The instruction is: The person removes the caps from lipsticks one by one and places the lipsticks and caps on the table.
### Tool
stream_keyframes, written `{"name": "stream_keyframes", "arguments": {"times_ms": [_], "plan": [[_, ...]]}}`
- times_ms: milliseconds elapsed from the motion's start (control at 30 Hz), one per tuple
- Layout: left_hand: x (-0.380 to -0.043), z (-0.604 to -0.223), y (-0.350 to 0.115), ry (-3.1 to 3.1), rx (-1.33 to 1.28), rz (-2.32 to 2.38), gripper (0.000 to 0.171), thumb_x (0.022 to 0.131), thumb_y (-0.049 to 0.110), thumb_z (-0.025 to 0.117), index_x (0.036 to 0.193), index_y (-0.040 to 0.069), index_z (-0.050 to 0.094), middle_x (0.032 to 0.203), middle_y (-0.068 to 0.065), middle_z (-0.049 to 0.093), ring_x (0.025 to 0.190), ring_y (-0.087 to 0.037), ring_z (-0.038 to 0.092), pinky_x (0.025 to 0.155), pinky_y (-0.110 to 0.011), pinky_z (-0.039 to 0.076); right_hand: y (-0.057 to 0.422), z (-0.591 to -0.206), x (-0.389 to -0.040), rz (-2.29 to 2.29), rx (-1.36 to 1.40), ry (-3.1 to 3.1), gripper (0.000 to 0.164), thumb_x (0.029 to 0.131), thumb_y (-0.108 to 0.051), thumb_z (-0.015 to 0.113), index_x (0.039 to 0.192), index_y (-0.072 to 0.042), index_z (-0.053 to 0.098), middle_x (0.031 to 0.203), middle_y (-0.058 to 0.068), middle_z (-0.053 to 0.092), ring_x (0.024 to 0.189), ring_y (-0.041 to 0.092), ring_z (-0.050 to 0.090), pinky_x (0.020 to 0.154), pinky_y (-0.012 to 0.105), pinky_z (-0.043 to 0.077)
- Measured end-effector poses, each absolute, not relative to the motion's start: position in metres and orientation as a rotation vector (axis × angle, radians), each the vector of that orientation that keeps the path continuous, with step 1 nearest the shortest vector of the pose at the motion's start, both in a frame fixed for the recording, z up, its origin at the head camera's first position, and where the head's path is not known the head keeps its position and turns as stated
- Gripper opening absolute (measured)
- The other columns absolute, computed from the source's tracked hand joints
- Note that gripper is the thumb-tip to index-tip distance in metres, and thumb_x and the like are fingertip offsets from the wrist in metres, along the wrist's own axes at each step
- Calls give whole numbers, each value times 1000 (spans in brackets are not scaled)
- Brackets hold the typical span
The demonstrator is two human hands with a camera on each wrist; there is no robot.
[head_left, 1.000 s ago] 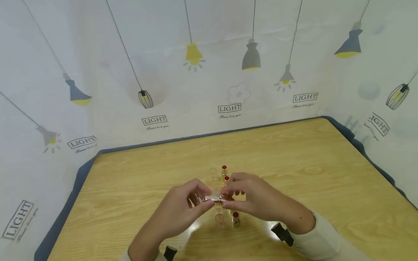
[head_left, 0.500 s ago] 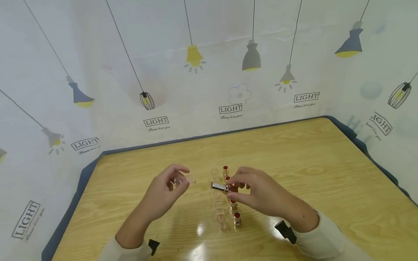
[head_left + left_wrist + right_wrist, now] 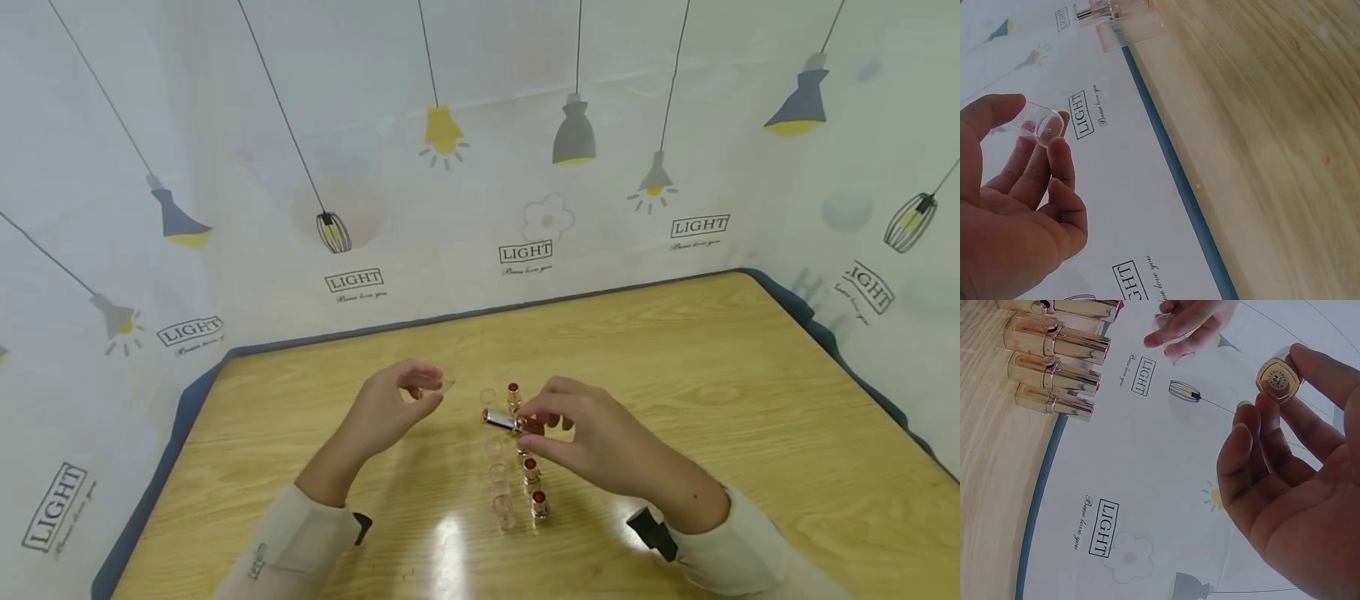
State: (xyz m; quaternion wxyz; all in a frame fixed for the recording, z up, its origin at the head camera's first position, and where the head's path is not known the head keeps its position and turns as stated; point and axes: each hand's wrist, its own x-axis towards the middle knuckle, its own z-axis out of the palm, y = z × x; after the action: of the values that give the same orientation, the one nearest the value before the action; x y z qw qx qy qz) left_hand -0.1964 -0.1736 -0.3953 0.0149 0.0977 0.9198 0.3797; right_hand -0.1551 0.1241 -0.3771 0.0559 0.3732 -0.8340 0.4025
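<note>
In the head view my left hand (image 3: 386, 410) is raised over the left of the table, apart from the right hand. It pinches a small clear cap (image 3: 1047, 125) between thumb and fingers. My right hand (image 3: 596, 427) pinches a lipstick tube (image 3: 498, 419) by its base end, its shiny silver part pointing left. A round label shows on the base (image 3: 1278, 379) in the right wrist view. Below the right hand stand several uncapped gold lipstick tubes (image 3: 539, 503) with dark red tops, upright in a row. The hand partly hides some of them.
Several clear caps (image 3: 503, 511) form a row just left of the standing tubes. The wooden table (image 3: 315, 467) meets a white cloth backdrop (image 3: 450, 200) printed with lamps along its dark blue edge.
Both hands were together on the lipstick. The left hand has pulled the clear cap off to the left and then moved slightly up and away. The right hand keeps holding the tube, now bare.
</note>
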Motion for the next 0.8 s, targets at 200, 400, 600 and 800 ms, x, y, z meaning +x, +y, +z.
{"name": "stream_keyframes", "arguments": {"times_ms": [200, 400, 600, 800], "plan": [[-218, -407, -161, 2815, 272, 1159, 20, 92, 23, 73, 110, 18, 64, 111, 0, 66, 97, -17, 66, 78, -33, 57, 126, -377, -157, 1270, 1076, -2542, 20, 89, -22, 77, 108, -20, 73, 94, -12, 62, 85, 7, 59, 73, 24, 54], [-239, -421, -147, 2794, 244, 1059, 19, 92, 22, 74, 107, 17, 64, 101, 0, 67, 92, -16, 67, 75, -32, 57, 126, -375, -159, 1251, 1009, -2535, 17, 90, -23, 76, 107, -20, 74, 92, -14, 61, 83, 7, 58, 72, 27, 53], [-253, -433, -138, 2783, 228, 926, 17, 90, 22, 75, 103, 16, 65, 98, 1, 69, 84, -14, 64, 71, -32, 53, 126, -373, -160, 1281, 927, -2539, 20, 89, -25, 76, 109, -19, 73, 91, -13, 62, 82, 9, 57, 69, 26, 51], [-262, -441, -127, 2795, 261, 872, 13, 90, 19, 75, 100, 16, 67, 98, 1, 71, 90, -16, 65, 81, -36, 54, 129, -372, -161, 1331, 890, -2515, 20, 88, -22, 77, 108, -18, 74, 90, -12, 63, 81, 11, 58, 68, 24, 50]]}}
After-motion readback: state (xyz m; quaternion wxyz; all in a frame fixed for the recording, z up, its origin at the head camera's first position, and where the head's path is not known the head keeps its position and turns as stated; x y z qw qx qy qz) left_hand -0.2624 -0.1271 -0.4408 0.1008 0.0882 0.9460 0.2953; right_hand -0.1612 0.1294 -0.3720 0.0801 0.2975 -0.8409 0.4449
